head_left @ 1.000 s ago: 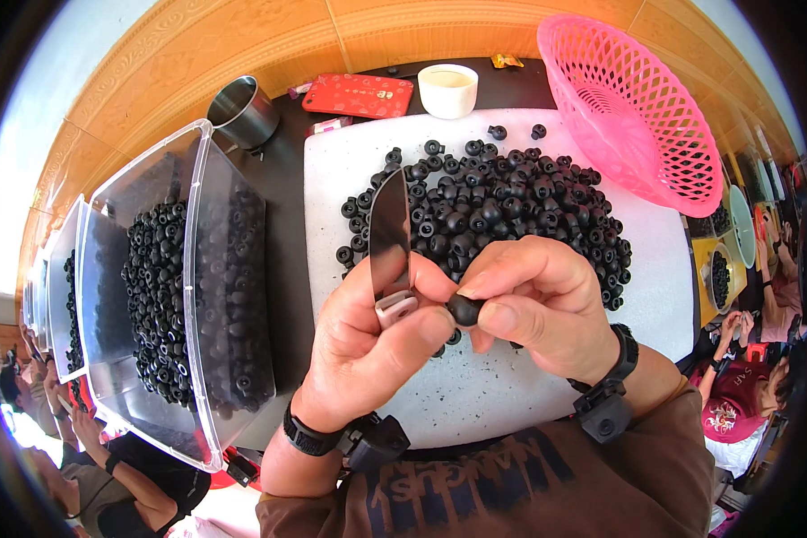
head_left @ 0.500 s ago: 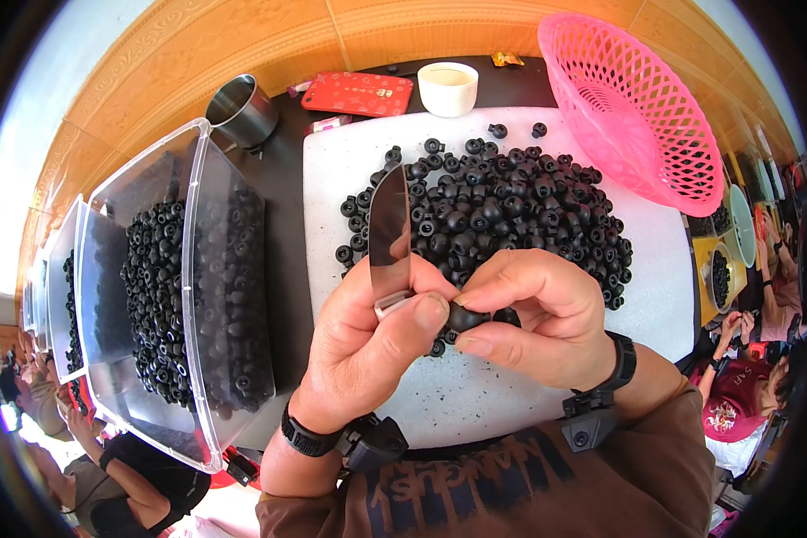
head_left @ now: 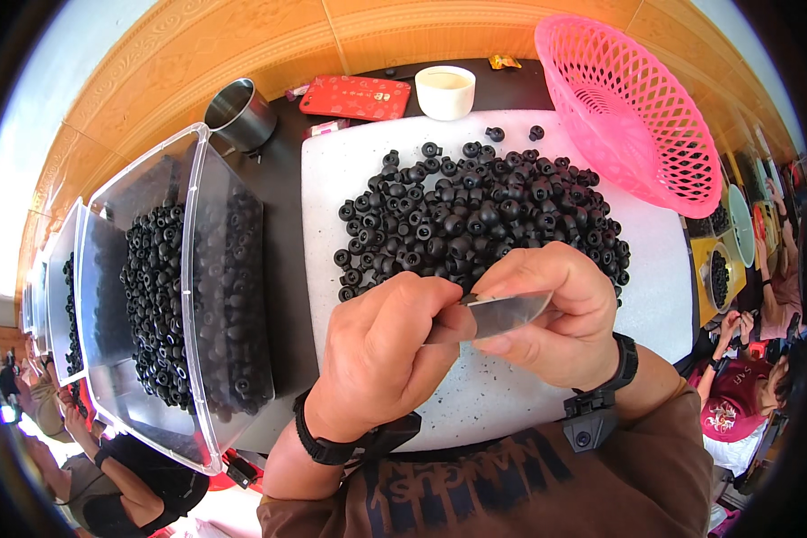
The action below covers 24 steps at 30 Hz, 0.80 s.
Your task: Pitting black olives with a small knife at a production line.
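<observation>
My left hand (head_left: 377, 350) is closed on a small knife, its shiny blade (head_left: 516, 312) pointing right, in front of my right fingers. Thumb and fingers of my right hand (head_left: 574, 314) pinch a small black round part (head_left: 469, 298); only a dark edge of it shows, the blade covering the rest. Both hands meet over the near side of a heap of small black hollow round parts (head_left: 475, 211). Under the heap lies a white foam-like sheet (head_left: 327, 224), with black specks on its near half.
Left stands a clear plastic bin (head_left: 208, 359) holding many black parts. Along the back are a metal cup (head_left: 240, 115), a red case (head_left: 356, 97) and a white cup (head_left: 445, 93). A pink basket (head_left: 592, 117) leans at the far right. Other people work at both sides.
The knife has swung from upright to lying rightward across my right fingers, as my left hand turned over. The black part, plainly visible before, is now mostly covered.
</observation>
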### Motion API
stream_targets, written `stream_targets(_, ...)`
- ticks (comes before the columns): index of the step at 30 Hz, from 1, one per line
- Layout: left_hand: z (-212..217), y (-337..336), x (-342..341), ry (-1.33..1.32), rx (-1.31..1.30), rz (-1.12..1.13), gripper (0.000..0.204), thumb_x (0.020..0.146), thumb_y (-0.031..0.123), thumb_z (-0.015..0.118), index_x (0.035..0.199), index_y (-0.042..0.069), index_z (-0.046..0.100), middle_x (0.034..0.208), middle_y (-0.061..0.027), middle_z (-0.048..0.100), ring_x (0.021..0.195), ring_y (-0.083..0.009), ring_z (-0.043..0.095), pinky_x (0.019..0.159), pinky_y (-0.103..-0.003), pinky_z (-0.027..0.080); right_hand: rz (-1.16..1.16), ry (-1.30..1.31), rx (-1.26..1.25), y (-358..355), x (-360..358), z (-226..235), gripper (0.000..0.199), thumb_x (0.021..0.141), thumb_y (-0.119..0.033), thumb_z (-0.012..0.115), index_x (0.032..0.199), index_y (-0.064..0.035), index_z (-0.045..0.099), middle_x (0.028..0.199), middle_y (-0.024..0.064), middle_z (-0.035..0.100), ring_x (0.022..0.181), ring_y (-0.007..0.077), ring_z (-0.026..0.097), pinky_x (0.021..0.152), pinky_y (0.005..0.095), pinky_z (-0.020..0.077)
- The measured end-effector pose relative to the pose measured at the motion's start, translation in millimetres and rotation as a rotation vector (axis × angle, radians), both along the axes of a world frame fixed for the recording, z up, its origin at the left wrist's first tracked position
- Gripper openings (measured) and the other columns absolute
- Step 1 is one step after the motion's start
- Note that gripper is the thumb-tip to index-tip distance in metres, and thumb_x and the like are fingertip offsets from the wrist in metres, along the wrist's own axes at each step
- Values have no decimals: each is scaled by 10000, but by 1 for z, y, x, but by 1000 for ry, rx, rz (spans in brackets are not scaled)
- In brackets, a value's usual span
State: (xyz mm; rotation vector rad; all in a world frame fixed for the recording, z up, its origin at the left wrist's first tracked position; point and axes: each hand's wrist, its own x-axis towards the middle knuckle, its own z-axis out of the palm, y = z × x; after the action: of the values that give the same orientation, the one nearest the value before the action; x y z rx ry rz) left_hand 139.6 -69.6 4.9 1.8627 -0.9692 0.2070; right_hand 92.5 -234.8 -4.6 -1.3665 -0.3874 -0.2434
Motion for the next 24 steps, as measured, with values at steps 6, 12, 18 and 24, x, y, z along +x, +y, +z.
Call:
stream_targets(6,1,1,0,-72,28,35,204,669,-34,653,832,1,535,604,-88,523,470,-229,519,421,-302,409,32,-38,-34,-2,2,-1,254,754,29,674,981,-14,570,914,68,579,695,80,528,626,209,430)
stream_targets(12,2,2,0,-78,59,28,196,669,-24,654,823,0,535,601,-87,518,472,-234,520,421,-306,412,56,-26,-21,-2,4,-2,268,759,28,669,1000,-14,562,923,56,553,714,79,520,630,205,423)
stream_targets(18,1,2,0,-73,54,0,199,660,-29,649,819,-5,533,597,-83,509,478,-238,520,424,-313,414,96,10,11,0,3,-1,278,762,34,661,1006,-14,536,907,40,534,713,75,513,619,204,418)
stream_targets(24,0,1,-1,-58,50,-16,219,657,-27,650,836,-6,527,614,-84,508,488,-242,523,428,-319,420,54,-9,-64,-2,0,-1,264,759,26,654,987,-17,527,878,47,552,697,82,525,607,211,425)
